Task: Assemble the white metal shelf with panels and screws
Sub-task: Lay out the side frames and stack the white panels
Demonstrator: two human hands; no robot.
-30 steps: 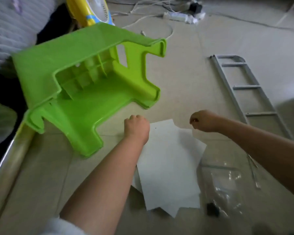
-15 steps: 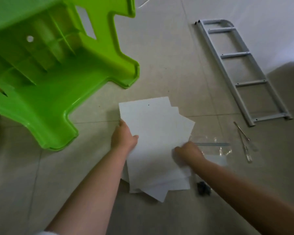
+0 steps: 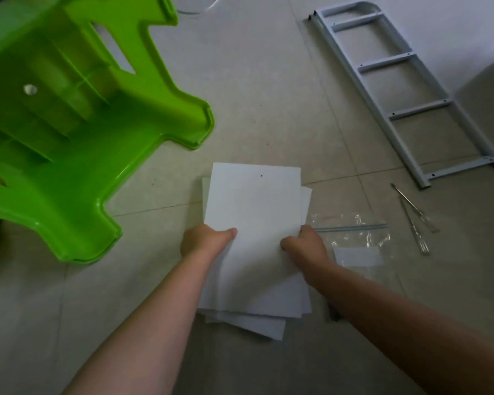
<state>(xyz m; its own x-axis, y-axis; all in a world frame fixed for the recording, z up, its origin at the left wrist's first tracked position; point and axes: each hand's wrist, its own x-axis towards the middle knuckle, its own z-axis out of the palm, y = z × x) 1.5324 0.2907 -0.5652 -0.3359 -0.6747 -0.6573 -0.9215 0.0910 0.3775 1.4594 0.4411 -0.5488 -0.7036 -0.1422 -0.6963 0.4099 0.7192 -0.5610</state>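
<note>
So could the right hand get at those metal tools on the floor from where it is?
Probably yes: the right hand grips the white panels, and only a flat plastic bag lies between it and the tools.

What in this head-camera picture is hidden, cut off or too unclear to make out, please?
- Lower white panels, head view: covered by the top panel; their count is unclear.
- Left hand and right hand: fingers are tucked under the panel edges.
- Plastic bag: glare and blur hide its contents.
- Green stool: cut off by the left and top edges.
- Small dark object: behind the right forearm.
</note>
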